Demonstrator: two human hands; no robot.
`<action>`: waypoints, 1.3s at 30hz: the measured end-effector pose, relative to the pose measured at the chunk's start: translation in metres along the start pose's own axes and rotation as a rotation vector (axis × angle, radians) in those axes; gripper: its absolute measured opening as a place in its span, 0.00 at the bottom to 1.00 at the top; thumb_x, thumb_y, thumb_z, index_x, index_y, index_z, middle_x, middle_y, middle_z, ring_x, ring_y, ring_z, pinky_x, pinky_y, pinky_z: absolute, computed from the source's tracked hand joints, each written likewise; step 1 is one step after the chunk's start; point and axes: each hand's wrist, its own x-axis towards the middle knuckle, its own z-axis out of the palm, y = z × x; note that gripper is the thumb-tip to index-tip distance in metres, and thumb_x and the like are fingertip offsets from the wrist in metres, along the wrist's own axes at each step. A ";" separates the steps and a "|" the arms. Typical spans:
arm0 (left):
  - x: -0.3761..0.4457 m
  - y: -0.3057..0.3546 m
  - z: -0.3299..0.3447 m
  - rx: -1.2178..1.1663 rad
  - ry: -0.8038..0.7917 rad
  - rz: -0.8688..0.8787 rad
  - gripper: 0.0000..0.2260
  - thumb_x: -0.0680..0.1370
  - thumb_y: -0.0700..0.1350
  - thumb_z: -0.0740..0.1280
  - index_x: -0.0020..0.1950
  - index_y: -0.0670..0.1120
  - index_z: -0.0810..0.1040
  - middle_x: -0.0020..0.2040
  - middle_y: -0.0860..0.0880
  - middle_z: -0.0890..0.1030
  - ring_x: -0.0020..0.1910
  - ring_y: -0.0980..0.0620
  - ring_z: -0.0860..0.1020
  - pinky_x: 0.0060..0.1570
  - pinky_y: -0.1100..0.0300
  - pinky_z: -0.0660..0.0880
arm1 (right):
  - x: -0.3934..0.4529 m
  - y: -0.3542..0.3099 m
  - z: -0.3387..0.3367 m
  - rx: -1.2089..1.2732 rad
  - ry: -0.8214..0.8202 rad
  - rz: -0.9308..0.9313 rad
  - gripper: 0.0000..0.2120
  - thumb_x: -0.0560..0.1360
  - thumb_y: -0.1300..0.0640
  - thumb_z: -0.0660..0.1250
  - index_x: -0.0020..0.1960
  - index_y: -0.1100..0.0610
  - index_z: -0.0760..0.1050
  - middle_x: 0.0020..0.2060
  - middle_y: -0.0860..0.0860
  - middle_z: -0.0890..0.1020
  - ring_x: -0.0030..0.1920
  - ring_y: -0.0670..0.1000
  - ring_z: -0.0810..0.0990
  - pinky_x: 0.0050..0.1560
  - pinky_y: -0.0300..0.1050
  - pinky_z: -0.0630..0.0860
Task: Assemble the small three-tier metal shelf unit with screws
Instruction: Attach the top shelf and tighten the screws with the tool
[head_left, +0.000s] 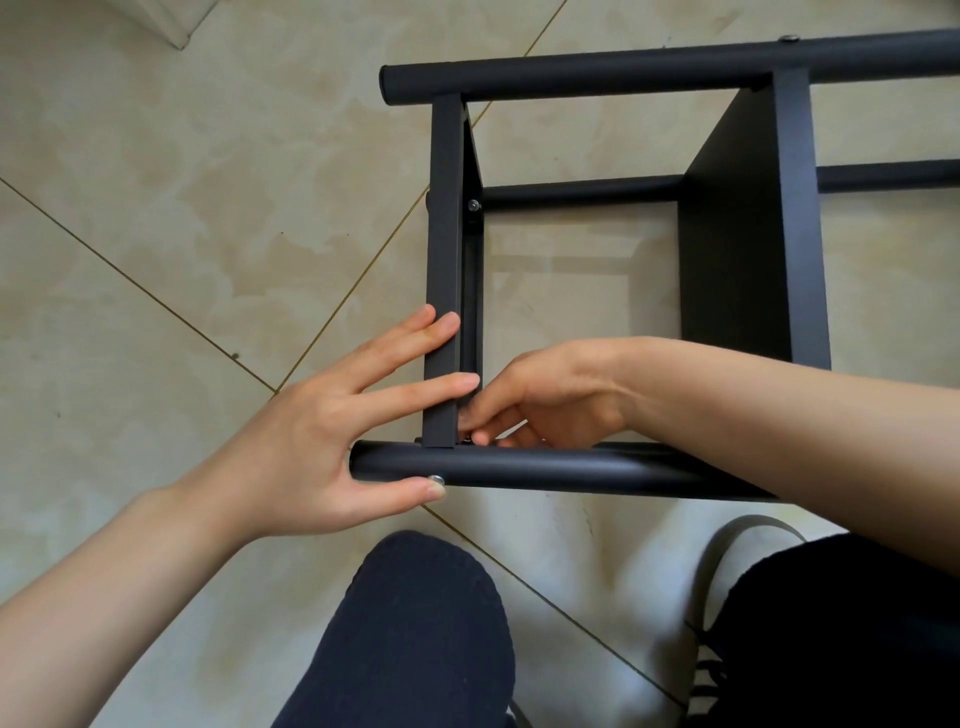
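The black metal shelf unit (753, 234) lies on its side on the tiled floor. Its near tube post (545, 467) runs left to right under my hands. A shelf panel edge (444, 260) meets that post. My left hand (332, 431) lies flat with straight fingers across the panel edge, and its thumb presses a silver screw head (435, 479) on the post. My right hand (524, 405) reaches inside the frame at the joint, fingertips pinching a small metal part (470, 439) that is mostly hidden.
Another screw (473, 205) sits in the panel bracket farther up, and one (790, 37) shows on the far post (675, 67). My knees in dark trousers (415, 634) are close below the frame. Beige floor tiles (182, 208) spread to the left.
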 end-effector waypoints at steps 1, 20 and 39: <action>0.000 0.000 0.000 -0.004 0.003 0.000 0.30 0.74 0.58 0.71 0.75 0.53 0.70 0.81 0.52 0.60 0.81 0.50 0.57 0.74 0.54 0.64 | 0.001 0.001 0.000 -0.015 0.009 -0.002 0.14 0.78 0.56 0.67 0.34 0.53 0.79 0.32 0.48 0.78 0.36 0.47 0.75 0.42 0.40 0.73; 0.000 -0.001 0.001 -0.004 0.003 0.003 0.30 0.74 0.58 0.71 0.75 0.54 0.70 0.81 0.52 0.60 0.81 0.50 0.57 0.75 0.56 0.64 | 0.004 0.005 0.006 -0.043 0.085 -0.100 0.12 0.77 0.60 0.67 0.35 0.55 0.77 0.30 0.49 0.76 0.34 0.47 0.73 0.41 0.40 0.72; 0.000 0.000 0.001 0.001 0.004 0.003 0.30 0.74 0.59 0.71 0.75 0.55 0.70 0.81 0.53 0.60 0.81 0.51 0.57 0.75 0.59 0.63 | 0.004 0.005 0.004 0.025 0.009 -0.126 0.14 0.76 0.61 0.64 0.33 0.54 0.78 0.34 0.51 0.77 0.37 0.49 0.74 0.45 0.42 0.71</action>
